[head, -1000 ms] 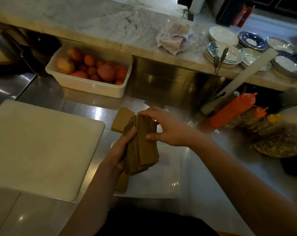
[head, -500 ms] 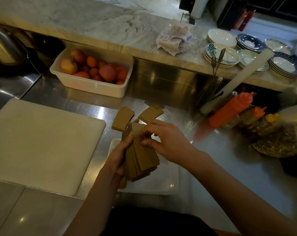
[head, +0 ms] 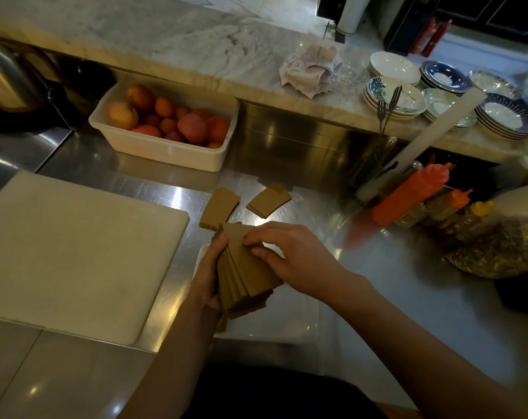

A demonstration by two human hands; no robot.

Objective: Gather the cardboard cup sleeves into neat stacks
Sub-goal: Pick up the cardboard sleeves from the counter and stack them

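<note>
A fanned stack of brown cardboard cup sleeves (head: 246,273) is held upright over a clear plastic lid (head: 286,325) on the steel counter. My left hand (head: 209,273) grips the stack from its left side. My right hand (head: 286,255) rests on the stack's front face, its fingertips pinching the top sleeve. Two loose sleeve piles lie flat on the counter just beyond: one (head: 219,208) to the left, another (head: 268,200) to the right. One more sleeve (head: 221,325) pokes out below the stack.
A white cutting board (head: 75,252) lies on the left. A white tub of fruit (head: 166,152) stands behind. Squeeze bottles (head: 413,195), a utensil holder (head: 374,164) and a bag (head: 504,249) crowd the right. Stacked plates (head: 401,98) sit on the marble ledge.
My right hand slid from the stack's top edge down onto its front face. The second loose pile behind came into view.
</note>
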